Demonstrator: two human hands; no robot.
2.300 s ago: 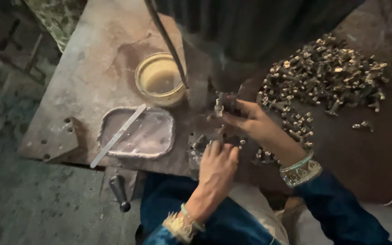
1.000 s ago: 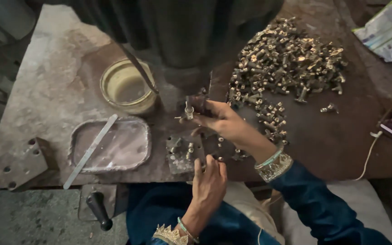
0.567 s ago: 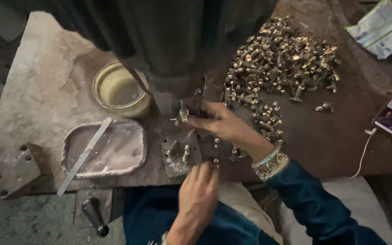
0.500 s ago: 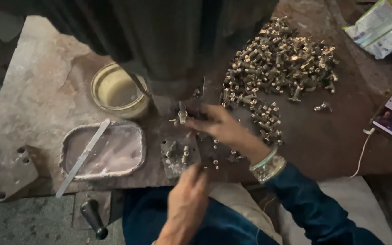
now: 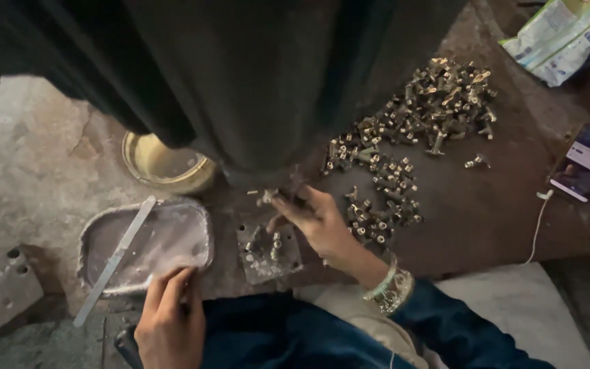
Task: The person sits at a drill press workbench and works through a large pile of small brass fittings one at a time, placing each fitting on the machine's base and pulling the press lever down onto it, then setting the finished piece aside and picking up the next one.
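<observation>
Right hand (image 5: pixel 322 222) under dark machine body (image 5: pixel 274 82); fingertips pinch small brass fitting (image 5: pixel 268 197), narrow grip. Left hand (image 5: pixel 171 321) curled on near rim of shallow grey tray (image 5: pixel 104 236); what it holds, we cannot tell. Square fixture plate (image 5: pixel 268 253) just below right fingers, brass pile (image 5: pixel 411 130) beyond. We judge: seat fitting squarely, keep fingertips clear of the tool.

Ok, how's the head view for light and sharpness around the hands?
Head view: dim, with the dark machine body shadowing the top. The right hand at the small parts is soft, the fingertips lost in shadow. The left hand by the tray is slightly blurred. The brass pile catches glints, and the phone screen glows.
</observation>
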